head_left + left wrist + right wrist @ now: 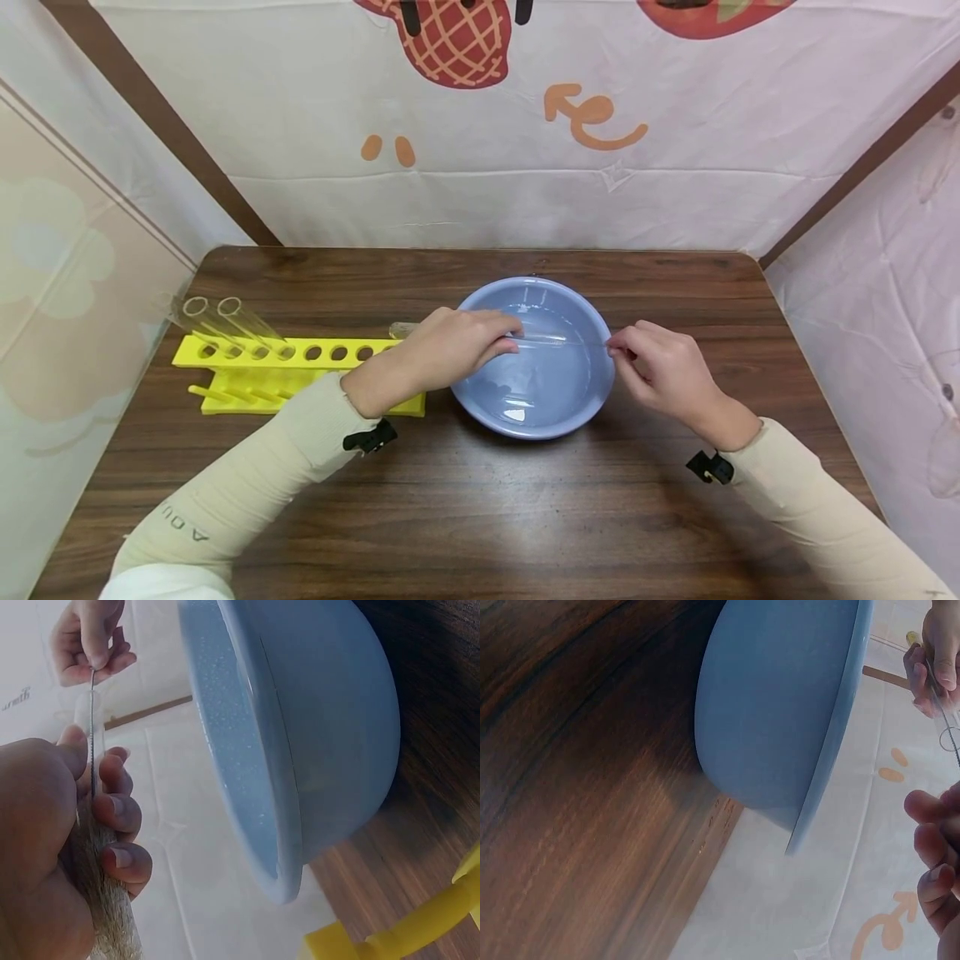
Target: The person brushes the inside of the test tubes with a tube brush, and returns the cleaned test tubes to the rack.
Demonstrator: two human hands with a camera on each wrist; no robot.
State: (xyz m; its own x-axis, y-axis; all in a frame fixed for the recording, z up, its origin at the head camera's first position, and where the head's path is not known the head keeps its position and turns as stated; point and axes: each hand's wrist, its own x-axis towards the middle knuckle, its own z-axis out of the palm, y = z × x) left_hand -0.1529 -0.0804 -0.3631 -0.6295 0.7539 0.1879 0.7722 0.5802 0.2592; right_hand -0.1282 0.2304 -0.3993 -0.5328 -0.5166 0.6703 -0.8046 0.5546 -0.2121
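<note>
Over the blue basin [534,431], my left hand [450,346] grips a clear glass test tube [88,709] lying roughly level. The tube's closed end sticks out to the left of that hand in the head view. Inside the tube, mostly behind the left fingers, is a test tube brush [109,915] with pale bristles. Its twisted wire handle comes out of the tube's mouth toward the right. At the basin's right rim, my right hand [663,367] pinches the end of that wire between thumb and fingers. The basin holds water.
A yellow test tube rack [300,362] stands on the wooden table [480,508] to the left, partly behind my left forearm. Three clear test tubes [251,323] lean in its left holes. Small water drops [701,844] lie by the basin. Printed cloth [495,208] hangs behind the table.
</note>
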